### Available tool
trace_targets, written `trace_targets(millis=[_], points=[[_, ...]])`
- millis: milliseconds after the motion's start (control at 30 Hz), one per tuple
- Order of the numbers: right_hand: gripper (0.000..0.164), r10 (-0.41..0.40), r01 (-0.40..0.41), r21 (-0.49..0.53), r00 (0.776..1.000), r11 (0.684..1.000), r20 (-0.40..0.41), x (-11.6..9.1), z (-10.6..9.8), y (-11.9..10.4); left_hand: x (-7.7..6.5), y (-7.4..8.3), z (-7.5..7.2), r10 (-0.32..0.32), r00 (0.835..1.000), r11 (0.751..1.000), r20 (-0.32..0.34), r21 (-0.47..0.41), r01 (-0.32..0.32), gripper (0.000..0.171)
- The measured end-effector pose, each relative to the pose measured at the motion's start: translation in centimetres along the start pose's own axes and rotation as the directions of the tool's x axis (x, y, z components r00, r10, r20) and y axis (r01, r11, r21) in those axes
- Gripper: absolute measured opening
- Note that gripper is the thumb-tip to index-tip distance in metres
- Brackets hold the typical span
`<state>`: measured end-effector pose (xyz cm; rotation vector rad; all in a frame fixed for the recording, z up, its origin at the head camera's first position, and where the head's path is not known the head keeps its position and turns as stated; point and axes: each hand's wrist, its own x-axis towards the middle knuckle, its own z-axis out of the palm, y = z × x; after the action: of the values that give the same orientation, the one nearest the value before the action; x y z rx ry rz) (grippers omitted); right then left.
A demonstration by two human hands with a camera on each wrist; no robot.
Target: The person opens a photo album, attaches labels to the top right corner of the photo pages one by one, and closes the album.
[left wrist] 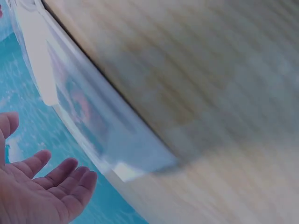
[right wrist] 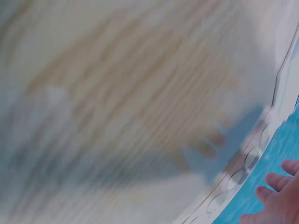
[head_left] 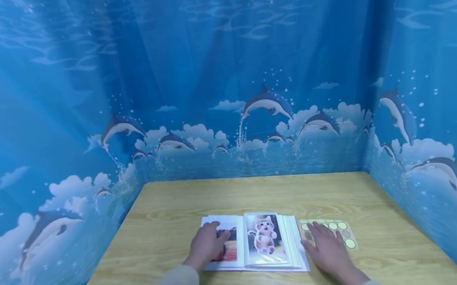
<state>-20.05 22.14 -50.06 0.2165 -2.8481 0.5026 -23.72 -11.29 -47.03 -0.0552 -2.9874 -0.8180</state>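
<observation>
A photo album [head_left: 239, 242] lies spread on the table, with a kitten picture [head_left: 265, 237] on its right page. Over the left page, partly covering a reddish photo [head_left: 230, 254], is my left hand [head_left: 205, 246], fingers extended and relaxed. My right hand [head_left: 328, 248] is spread over a brown sheet with pale round spots [head_left: 343, 225], just right of the album, hiding part of it. Both wrist views show bare fingers with nothing between them: the left hand [left wrist: 49, 193] near the album's edge [left wrist: 140, 154], the right hand [right wrist: 280, 196] beside the spotted sheet [right wrist: 237, 178].
The wood-grain table [head_left: 256, 189] carries the album and sheet near its front. Blue curtains [head_left: 207, 72] printed with dolphins and clouds stand along the back and both sides. Light glares off the table's front edge.
</observation>
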Motion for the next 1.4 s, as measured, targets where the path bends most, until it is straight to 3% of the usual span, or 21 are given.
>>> trace_targets(millis=[300, 567, 700, 967, 1267, 1400], points=[[0.066, 0.147, -0.150, 0.029, 0.986, 0.988, 0.073, 0.8, -1.9, 3.3, 0.5, 4.6, 1.4, 0.084, 0.996, 0.996, 0.044, -0.047, -0.082, 0.056], [0.071, 0.235, -0.240, 0.032, 0.965, 0.970, 0.120, 1.3, -3.0, 5.7, 0.6, 7.9, 3.3, 0.198, 0.977, 0.979, 0.074, -0.071, -0.193, 0.055], [0.074, 0.281, -0.292, 0.050, 0.947, 0.955, 0.155, 1.4, -3.4, 6.8, 0.6, 9.9, 4.4, 0.217, 0.972, 0.975, 0.090, -0.060, -0.212, 0.055], [0.082, 0.327, -0.342, 0.052, 0.925, 0.938, 0.193, 1.2, -3.4, 8.7, 1.1, 13.2, 7.1, 0.263, 0.959, 0.960, 0.104, 0.068, -0.271, 0.052], [0.083, 0.339, -0.354, 0.046, 0.921, 0.934, 0.193, 0.9, -3.5, 9.2, 1.5, 15.2, 10.5, 0.265, 0.959, 0.940, 0.104, 0.195, -0.280, 0.052], [0.084, 0.342, -0.356, 0.041, 0.918, 0.933, 0.201, 0.8, -3.5, 9.1, 1.4, 16.0, 11.3, 0.274, 0.956, 0.916, 0.102, 0.275, -0.292, 0.053]])
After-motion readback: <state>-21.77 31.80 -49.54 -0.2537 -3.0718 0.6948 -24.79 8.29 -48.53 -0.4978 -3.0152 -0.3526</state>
